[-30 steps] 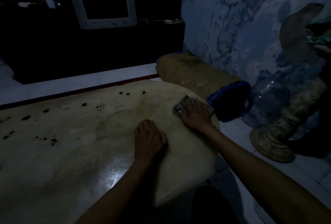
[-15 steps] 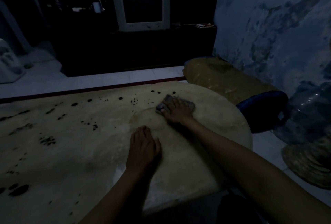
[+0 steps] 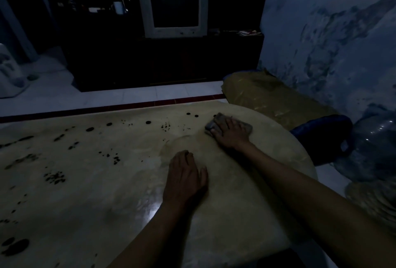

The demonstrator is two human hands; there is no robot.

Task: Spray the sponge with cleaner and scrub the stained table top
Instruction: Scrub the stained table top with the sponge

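Scrubbing has carried our right hand (image 3: pixel 230 133), pressing the grey sponge (image 3: pixel 214 125), leftward toward black stains (image 3: pixel 166 126) on the beige counter (image 3: pixel 96 182); left hand (image 3: pixel 185 178) stays flat.

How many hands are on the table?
2. The left hand rests flat on the stained beige table top, nearer the camera. The right hand presses the grey sponge farther away, near the dark spots.

No text, label, brand or number can be read anywhere here
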